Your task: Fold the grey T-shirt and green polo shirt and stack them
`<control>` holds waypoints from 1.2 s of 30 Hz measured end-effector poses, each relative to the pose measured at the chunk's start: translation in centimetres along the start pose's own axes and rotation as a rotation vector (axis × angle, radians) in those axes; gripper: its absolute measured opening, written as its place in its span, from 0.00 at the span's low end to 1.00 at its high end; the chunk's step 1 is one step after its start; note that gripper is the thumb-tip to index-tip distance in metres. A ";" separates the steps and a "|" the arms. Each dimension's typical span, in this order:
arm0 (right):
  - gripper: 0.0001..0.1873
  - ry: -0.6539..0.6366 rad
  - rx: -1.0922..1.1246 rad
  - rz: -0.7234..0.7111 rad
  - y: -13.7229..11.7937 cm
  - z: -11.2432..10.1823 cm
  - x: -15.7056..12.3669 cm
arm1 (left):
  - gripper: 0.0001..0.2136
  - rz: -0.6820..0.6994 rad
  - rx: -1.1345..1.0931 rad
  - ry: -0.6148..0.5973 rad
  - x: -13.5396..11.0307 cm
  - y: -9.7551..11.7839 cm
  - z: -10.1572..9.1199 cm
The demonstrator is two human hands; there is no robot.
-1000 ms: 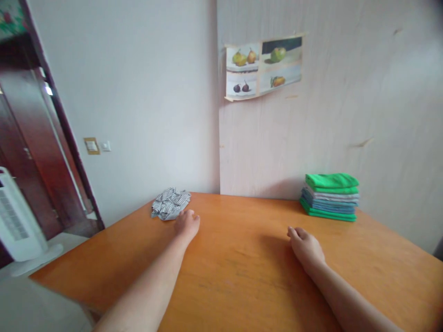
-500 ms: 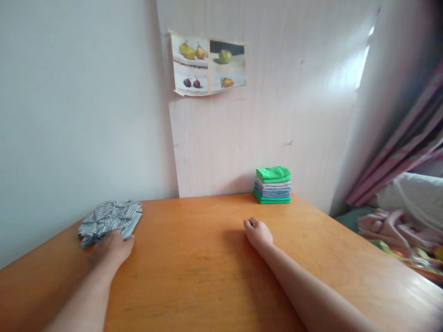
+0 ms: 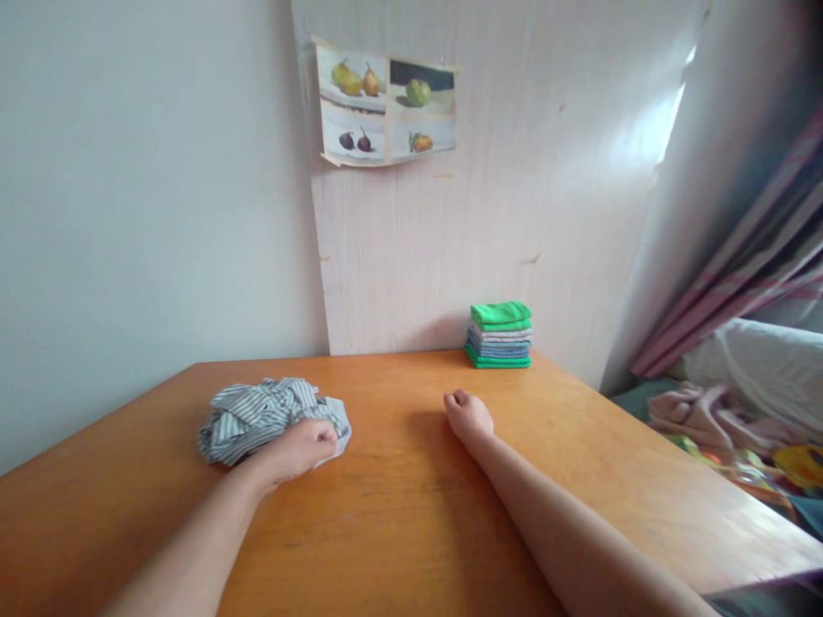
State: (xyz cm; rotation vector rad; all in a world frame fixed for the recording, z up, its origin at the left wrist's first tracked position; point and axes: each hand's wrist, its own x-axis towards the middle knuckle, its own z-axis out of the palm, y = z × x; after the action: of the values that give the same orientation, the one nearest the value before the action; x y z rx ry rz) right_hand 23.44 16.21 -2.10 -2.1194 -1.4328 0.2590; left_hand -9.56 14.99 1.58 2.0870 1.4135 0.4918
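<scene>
A crumpled grey-and-white striped cloth [image 3: 257,416] lies bunched on the left part of the table, with a plain light grey part sticking out at its right end. My left hand [image 3: 303,447] is closed on the near right side of this cloth, its fingers partly hidden. On the bare tabletop right of the middle, my right hand [image 3: 471,418] rests in a loose fist, and nothing shows in it. Behind it, a neat stack of folded cloths [image 3: 500,336] stands near the table's far edge, bright green at top and bottom, with pale and blue layers between.
The orange-brown wooden table [image 3: 360,531] reaches back to a pale board [image 3: 392,266] with a sheet of fruit pictures [image 3: 388,107] on it. To the right, beyond the table edge, are a pink striped curtain [image 3: 726,274] and rumpled pink fabric [image 3: 694,416].
My left hand has moved to the right, bringing the striped cloth along the table toward the middle. My right hand stays in its fist, and the camera view has shifted slightly.
</scene>
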 end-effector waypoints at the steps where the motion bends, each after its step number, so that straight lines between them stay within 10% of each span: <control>1: 0.24 -0.001 0.002 0.001 0.0 0.0 0.0 | 0.10 0.016 -0.088 -0.129 -0.7 1.2 0.4; 6: 0.24 0.003 0.012 0.000 -0.2 -0.2 -0.2 | 0.17 0.104 -0.418 -0.476 -3.0 4.9 0.5; 14: 0.25 0.000 0.002 -0.002 -0.3 -0.1 -0.1 | 0.26 0.158 -0.332 0.244 0.3 1.1 1.1; 21: 0.25 0.002 0.008 -0.007 -0.1 0.3 0.1 | 0.13 0.302 0.085 0.195 1.8 -0.6 3.1; 36: 0.23 -0.016 0.003 -0.012 -0.5 -0.1 -0.2 | 0.18 0.148 -0.090 0.369 1.8 -0.3 2.7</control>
State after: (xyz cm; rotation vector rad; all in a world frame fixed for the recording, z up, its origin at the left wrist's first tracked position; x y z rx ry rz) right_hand 23.00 16.15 -1.79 -2.1108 -1.4526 0.2736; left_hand -7.53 16.12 -0.71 2.1108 1.4056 1.0256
